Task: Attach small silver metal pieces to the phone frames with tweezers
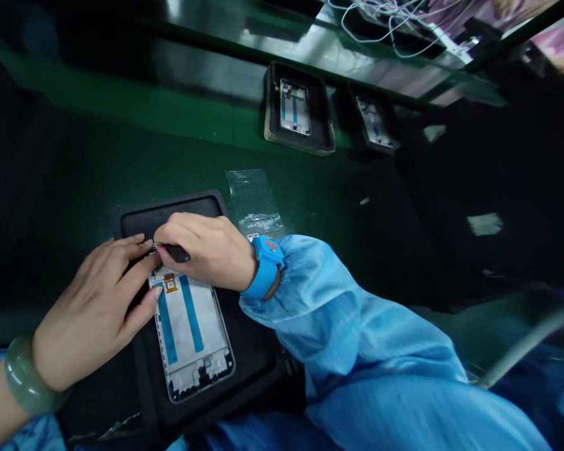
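A phone frame (195,335) with two blue adhesive strips lies in a black foam tray (258,351) in front of me. Around its top left corner rests my left hand (106,291), fingers spread and touching the edge, a green bangle on the wrist. My right hand (202,247) is closed around a dark, thin-handled tool (176,252), probably tweezers, over the top end of the frame. The tool's tip is hidden by my fingers. A blue wrist strap (266,266) circles my right wrist. Beyond it lies a clear plastic sheet (256,197) with small white pieces near its lower end.
Two more trays hold phone frames at the back: one tray (301,141) in the middle, another frame (375,122) to its right. White cables (390,19) hang over a shelf at the top right. Dark material with pale patches (485,224) occupies the right side.
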A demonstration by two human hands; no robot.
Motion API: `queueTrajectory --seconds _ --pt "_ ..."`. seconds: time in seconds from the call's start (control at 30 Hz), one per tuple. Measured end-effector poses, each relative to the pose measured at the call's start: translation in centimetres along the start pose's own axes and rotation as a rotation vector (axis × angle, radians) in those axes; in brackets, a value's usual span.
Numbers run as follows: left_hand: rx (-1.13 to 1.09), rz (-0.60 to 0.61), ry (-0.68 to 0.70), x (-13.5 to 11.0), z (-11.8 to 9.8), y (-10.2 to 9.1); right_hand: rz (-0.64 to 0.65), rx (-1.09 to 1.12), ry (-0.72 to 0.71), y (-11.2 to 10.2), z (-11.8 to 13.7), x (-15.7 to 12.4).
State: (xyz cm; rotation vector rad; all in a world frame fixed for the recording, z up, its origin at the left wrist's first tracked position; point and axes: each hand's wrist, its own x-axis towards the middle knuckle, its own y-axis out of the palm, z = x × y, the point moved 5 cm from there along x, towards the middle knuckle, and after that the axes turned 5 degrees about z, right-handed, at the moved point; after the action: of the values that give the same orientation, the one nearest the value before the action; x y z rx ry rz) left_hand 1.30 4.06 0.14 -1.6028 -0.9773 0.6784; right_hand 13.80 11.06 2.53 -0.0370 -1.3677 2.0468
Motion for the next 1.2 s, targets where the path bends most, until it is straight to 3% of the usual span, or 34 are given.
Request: queueTrajectory --seconds 0.17,0.4,0.47,0.57,0.63,0.7,0.83,0.93,1.03,1.13,1.2 --pt "-0.027 -0.006 -0.001 0.1 0.1 0.1 -0.080 -0.056 0.093 -2.4 -3.4 -0.3" --pt "-0.042 -0.024 -0.047 -0.4 0.1 -0.1 0.337 -0.415 0.183 -1.8 -7.7 0.7" --pt "-0.056 -0.102 -0.103 -0.8 0.1 -0.9 0.320 -0.470 0.257 -3.0 -9.7 1.4" --pt "-0.093 -0.237 -0.190 -1.1 0.3 -1.8 0.155 -0.522 0.591 -6.0 -14.6 2.6" --pt "-0.098 -0.258 -0.192 -1.0 0.3 -1.6 0.096 -0.517 0.800 -7.0 -17.7 3.6" --pt "-0.090 -0.221 -0.170 -1.0 0.4 -0.9 0.095 -0.500 0.866 -7.0 -19.4 5.4" --pt "-0.028 -0.099 -0.198 -1.3 1.6 1.1 0.152 -0.458 0.825 -7.1 -19.8 8.1" --pt "0.046 -0.044 -0.204 -1.5 2.0 1.8 0.184 -0.517 0.838 -9.7 -20.1 5.5" --pt "0.074 -0.053 -0.185 -1.6 1.9 1.9 0.288 -0.557 0.919 -12.0 -21.5 -0.3" --pt "0.074 -0.058 -0.178 -1.5 1.9 1.9 0.285 -0.605 0.911 -12.8 -22.2 -4.6" --pt "0.068 -0.046 -0.183 -1.5 2.1 2.0 0.262 -0.636 0.868 -12.6 -21.8 -5.2"
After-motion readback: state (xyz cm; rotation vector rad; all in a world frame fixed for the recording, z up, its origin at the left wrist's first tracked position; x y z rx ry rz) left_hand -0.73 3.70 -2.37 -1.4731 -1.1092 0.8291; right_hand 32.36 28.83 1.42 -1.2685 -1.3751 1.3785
